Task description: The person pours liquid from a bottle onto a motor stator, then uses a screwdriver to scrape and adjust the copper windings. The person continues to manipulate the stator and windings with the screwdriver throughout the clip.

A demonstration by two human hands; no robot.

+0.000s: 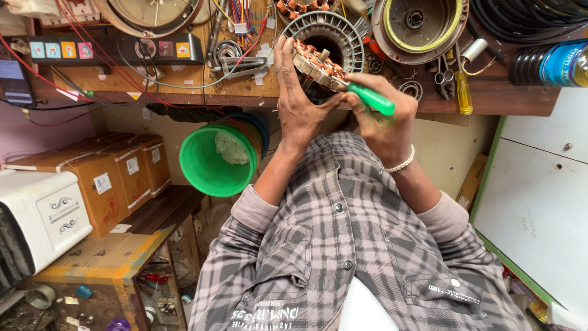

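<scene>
The left hand (298,101) grips a round motor stator (316,64) by its edge, fingers curled over the rim and thumb pressed underneath, holding it tilted above the wooden workbench (490,92) in front of the person's chest. The stator is a ring of pale metal teeth wound with reddish copper coils, with a short shaft stub at its centre. The right hand (383,119), a beaded bracelet (399,164) at its wrist, is closed in a fist round the bright green handle of a screwdriver (370,98), whose metal tip lies against the stator's windings. Just behind the stator on the bench stands a grey slotted motor housing (331,30). At the left edge of the bench lies a black power strip (116,49) bearing a row of small square stickers in blue, orange, pink and yellow. Below it, on a low shelf, stand three orange-brown cardboard boxes (116,178) in a row, each sealed with pale tape and carrying a small white rectangular label on its front. A green plastic bucket (214,159) lies tilted beside them. At the far right a dark bottle (551,64) with a blue label rests on its side.
</scene>
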